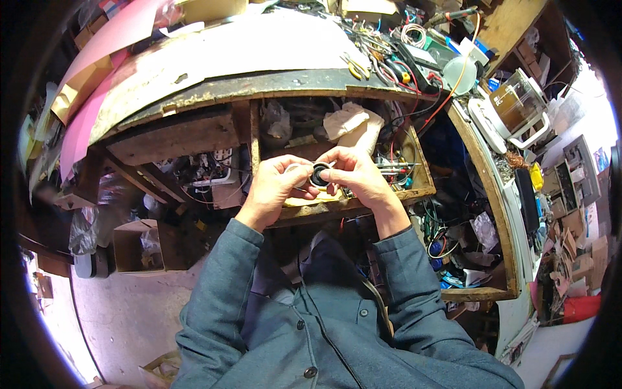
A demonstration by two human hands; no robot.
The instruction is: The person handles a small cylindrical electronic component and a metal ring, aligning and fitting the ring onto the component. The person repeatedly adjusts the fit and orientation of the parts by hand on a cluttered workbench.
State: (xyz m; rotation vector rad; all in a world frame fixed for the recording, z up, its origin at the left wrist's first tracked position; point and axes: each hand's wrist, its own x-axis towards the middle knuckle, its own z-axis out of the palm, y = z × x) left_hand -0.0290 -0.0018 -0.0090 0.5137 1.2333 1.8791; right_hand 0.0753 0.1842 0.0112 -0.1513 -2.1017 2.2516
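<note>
Black round part was held above the open drawer, pinched in the curled right hand; a small pale piece was seemingly gripped by the near-closed left hand. Handling was judged under way; what remained could not be told.

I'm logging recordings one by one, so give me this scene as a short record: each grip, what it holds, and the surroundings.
Left grip: pinched, with a pale piece between thumb and fingers
Right grip: thumb and fingers on a small black round part
Kind of pieces: too small to tell
Below the grips: wooden drawer, pulled open
On the bench: yellow-handled pliers near tangled leads
Right side: clear jug with a white handle
Left, on the floor: open cardboard box
</note>
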